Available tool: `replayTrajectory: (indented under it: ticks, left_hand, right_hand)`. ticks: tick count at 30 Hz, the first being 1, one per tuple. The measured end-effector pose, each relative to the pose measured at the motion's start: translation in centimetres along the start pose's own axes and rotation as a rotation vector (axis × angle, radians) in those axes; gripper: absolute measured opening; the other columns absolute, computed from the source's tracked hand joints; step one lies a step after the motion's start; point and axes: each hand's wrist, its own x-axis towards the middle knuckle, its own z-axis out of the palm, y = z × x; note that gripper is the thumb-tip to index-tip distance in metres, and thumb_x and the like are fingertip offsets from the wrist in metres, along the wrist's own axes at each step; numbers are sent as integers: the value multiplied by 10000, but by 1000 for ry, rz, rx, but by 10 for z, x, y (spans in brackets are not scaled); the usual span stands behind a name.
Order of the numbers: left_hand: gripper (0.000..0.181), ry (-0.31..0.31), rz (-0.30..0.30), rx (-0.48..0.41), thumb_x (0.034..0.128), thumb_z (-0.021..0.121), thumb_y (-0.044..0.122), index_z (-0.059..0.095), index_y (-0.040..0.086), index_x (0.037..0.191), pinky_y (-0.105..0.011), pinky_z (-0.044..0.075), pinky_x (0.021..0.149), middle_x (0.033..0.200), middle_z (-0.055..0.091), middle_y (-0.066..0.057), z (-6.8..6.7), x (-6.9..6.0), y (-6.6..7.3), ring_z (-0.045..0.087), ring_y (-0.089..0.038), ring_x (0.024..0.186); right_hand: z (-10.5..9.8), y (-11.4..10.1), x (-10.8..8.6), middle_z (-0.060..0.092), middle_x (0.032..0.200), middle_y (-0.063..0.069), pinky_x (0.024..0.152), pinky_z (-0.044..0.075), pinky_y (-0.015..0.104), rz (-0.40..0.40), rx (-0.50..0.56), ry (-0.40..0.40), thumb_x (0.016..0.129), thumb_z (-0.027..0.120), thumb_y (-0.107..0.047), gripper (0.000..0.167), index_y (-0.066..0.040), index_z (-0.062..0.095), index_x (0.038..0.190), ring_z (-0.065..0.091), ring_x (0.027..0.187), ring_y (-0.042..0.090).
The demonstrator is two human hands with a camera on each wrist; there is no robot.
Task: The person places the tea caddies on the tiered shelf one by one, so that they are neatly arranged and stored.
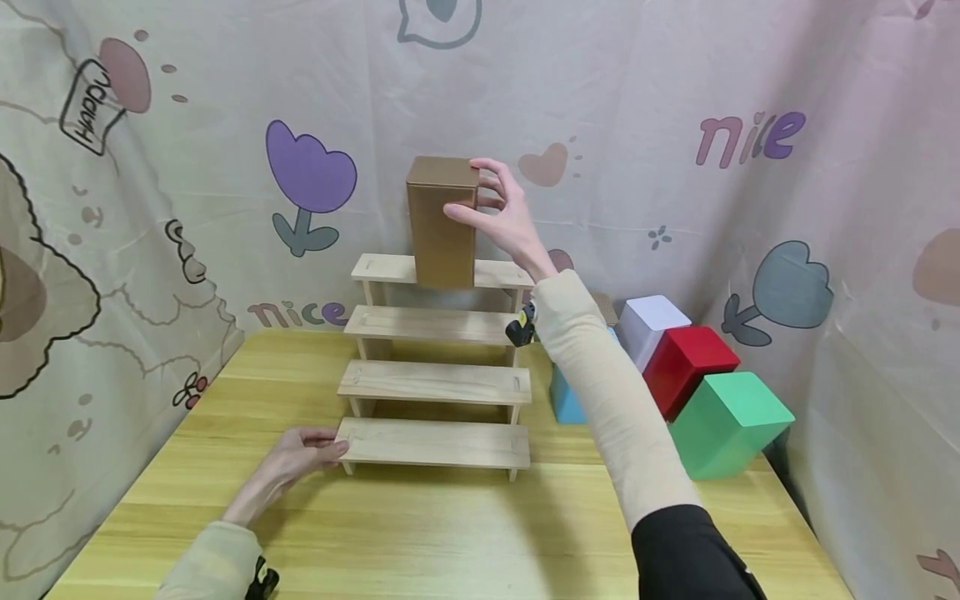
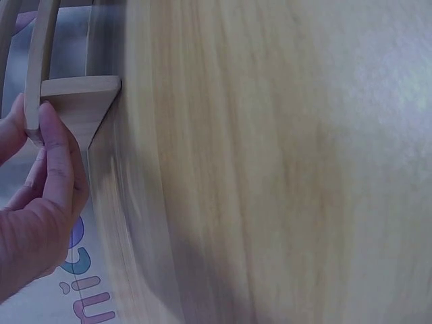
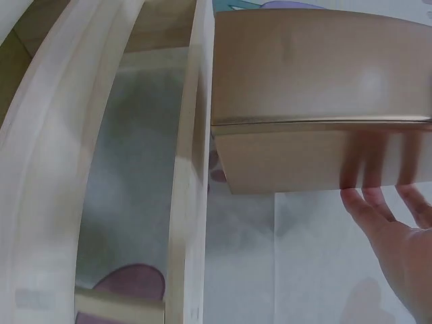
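Observation:
A four-step wooden shelf stand (image 1: 435, 383) is on the table. My left hand (image 1: 296, 458) pinches the left end of its lowest board, the thumb on one face and fingertips on the other, as the left wrist view shows. A tall gold-brown box (image 1: 444, 229) is upright at the top board, its lower edge level with that board's front edge. At its upper right, my right hand (image 1: 506, 212) holds the box, thumb on the front face and fingers along the right side. In the right wrist view, fingertips touch the gold box (image 3: 317, 74) and its base meets the board.
To the right of the stand is a group of boxes: a white one (image 1: 652, 321), a red one (image 1: 686, 362), a green one (image 1: 731, 425) and a blue one (image 1: 567, 396), partly behind the right forearm. A printed curtain (image 1: 622, 92) hangs behind the wooden table (image 1: 420, 533).

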Motion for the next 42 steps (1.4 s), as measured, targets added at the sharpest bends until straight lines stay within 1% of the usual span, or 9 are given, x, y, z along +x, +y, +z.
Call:
replayTrajectory:
  ticks: [4, 11, 19, 23, 26, 30, 35, 38, 42]
  left_hand:
    - [588, 10, -5, 6, 978, 637, 72, 358, -259, 1376, -255, 633, 839, 1132, 693, -199, 0, -2, 1, 691, -117, 901]
    - [602, 13, -12, -40, 962, 653, 54, 350, -279, 1362, -242, 634, 832, 1065, 700, -122, 4, -4, 1, 683, -87, 876]
    - [589, 11, -7, -58, 959, 661, 55, 368, -278, 1348, -233, 632, 822, 1015, 706, -63, 5, -5, -2, 682, -79, 859]
    - [580, 15, -1, -56, 959, 657, 49, 373, -278, 1345, -225, 630, 820, 1016, 707, -61, 5, -4, -2, 681, -74, 867]
    - [569, 15, 2, -46, 959, 653, 45, 382, -277, 1342, -224, 629, 821, 1010, 707, -57, 5, -4, -2, 681, -75, 874]
    - [574, 13, 5, -46, 959, 655, 46, 381, -278, 1344, -226, 630, 820, 999, 710, -44, 5, -2, -1, 681, -71, 870]
    - [575, 15, 5, -48, 959, 658, 52, 384, -276, 1344, -224, 630, 815, 986, 711, -33, 3, 0, -1, 682, -65, 857]
    - [574, 19, 5, -41, 962, 657, 54, 385, -274, 1346, -226, 631, 812, 1001, 710, -49, 3, 1, -1, 684, -71, 859]
    - [576, 22, 3, -33, 963, 654, 52, 379, -269, 1355, -238, 632, 828, 1046, 706, -94, 3, 1, -1, 683, -86, 884]
  right_hand:
    - [11, 3, 6, 590, 1345, 54, 955, 545, 301, 11, 11, 3, 812, 815, -142, 686, -201, 480, 1408, 622, 1157, 275]
    - [24, 11, 10, 569, 1367, 46, 978, 553, 327, 8, -14, 23, 817, 830, -194, 656, -261, 490, 1374, 608, 1178, 258]
    - [36, 20, 17, 528, 1434, 74, 1016, 523, 342, 15, -17, 12, 840, 801, -166, 694, -198, 450, 1438, 538, 1243, 265]
    - [41, 23, 21, 535, 1369, 90, 933, 524, 308, 3, 5, 8, 856, 787, -148, 691, -161, 427, 1446, 550, 1155, 273]
    - [44, 24, 21, 543, 1296, 57, 844, 512, 254, 4, 0, 13, 871, 776, -155, 654, -166, 428, 1425, 564, 1057, 244]
    - [48, 25, 22, 523, 1284, 37, 824, 508, 233, -15, -28, 28, 893, 757, -170, 606, -173, 432, 1405, 566, 987, 214]
    - [49, 29, 23, 475, 1360, 65, 878, 524, 256, -67, -77, 19, 889, 762, -162, 648, -171, 434, 1448, 575, 984, 220]
    - [47, 31, 23, 454, 1413, 88, 972, 535, 309, -103, -124, -12, 871, 778, -116, 738, -173, 408, 1507, 569, 1053, 242]
    - [45, 35, 23, 431, 1476, 106, 1115, 494, 399, -134, -170, -41, 866, 785, -99, 827, -173, 345, 1563, 519, 1219, 268]
